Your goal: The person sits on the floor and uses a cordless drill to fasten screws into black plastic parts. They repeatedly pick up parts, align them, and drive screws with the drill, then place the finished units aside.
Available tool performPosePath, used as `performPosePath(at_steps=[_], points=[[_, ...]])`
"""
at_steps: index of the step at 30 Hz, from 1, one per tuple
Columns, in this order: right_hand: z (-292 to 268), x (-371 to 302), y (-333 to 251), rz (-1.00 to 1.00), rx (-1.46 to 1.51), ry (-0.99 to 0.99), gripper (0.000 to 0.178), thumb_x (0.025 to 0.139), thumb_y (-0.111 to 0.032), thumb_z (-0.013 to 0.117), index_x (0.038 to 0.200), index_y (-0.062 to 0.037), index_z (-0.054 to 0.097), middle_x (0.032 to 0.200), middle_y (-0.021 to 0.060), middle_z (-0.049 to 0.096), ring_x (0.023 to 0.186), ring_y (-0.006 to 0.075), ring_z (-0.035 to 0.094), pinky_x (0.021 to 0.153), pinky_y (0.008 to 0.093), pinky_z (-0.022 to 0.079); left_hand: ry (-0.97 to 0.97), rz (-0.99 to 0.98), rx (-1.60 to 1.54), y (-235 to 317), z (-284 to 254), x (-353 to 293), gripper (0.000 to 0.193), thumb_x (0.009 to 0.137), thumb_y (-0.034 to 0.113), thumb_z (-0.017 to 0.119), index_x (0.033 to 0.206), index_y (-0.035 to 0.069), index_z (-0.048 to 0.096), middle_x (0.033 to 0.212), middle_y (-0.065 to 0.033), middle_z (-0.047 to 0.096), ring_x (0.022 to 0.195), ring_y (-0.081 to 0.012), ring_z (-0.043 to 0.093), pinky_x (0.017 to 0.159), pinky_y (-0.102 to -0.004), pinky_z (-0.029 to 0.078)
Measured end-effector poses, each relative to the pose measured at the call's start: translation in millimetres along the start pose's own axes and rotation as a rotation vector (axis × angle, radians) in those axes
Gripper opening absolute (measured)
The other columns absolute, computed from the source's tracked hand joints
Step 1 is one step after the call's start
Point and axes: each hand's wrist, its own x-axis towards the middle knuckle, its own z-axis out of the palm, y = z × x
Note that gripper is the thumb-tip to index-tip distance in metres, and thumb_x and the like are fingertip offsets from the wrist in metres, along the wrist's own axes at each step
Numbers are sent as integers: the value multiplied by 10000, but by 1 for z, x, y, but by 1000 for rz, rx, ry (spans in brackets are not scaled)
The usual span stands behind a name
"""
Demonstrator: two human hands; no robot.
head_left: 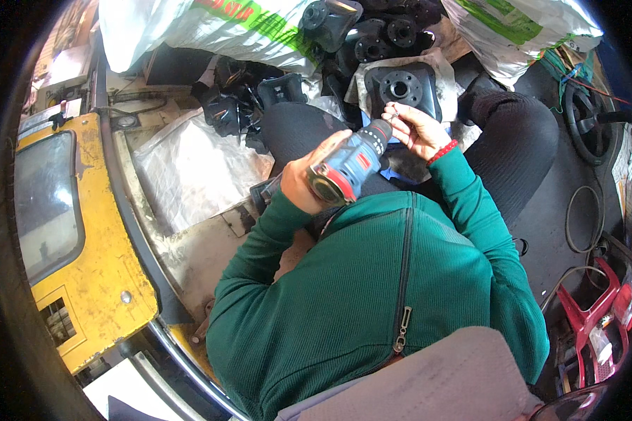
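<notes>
A blue and red cordless drill [354, 165] lies tilted across my lap, its chuck pointing up and to the right. My left hand [307, 174] is wrapped round it from the left side. At the tip of the chuck, my right hand [418, 130] is closed in a pinch; what sits between its fingertips is too small to make out. Just beyond that hand, a black moulded part [404, 85] with a round, holed flange rests on a crumpled sheet between my knees.
More black parts [372, 43] are heaped ahead between two white and green sacks [498, 31]. On the left stand a yellow machine panel [105, 295] and a clear plastic sheet [196, 172]. A red plastic frame [597, 309] and a black wheel [588, 126] are at the right.
</notes>
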Motion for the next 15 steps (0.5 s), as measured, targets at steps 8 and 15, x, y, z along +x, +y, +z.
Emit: performPosePath(at_steps=[8,15], points=[[0,8,8,35,37,-159,266,886,-147,556,1117,-15,558,1011,89,639,938,175,628,807,319,540,115,-47,-101,-15,11,2,746,621,130,762,1267,-9,416,1185,-155,557,1030,-236,594,892,-316,467],[-18,14,14,-47,294,-1,210,909,-161,529,1038,1,569,991,109,637,918,164,634,793,296,548,119,-125,-131,-15,11,6,613,644,129,783,1161,5,476,1124,-125,566,977,-204,589,837,-322,479]])
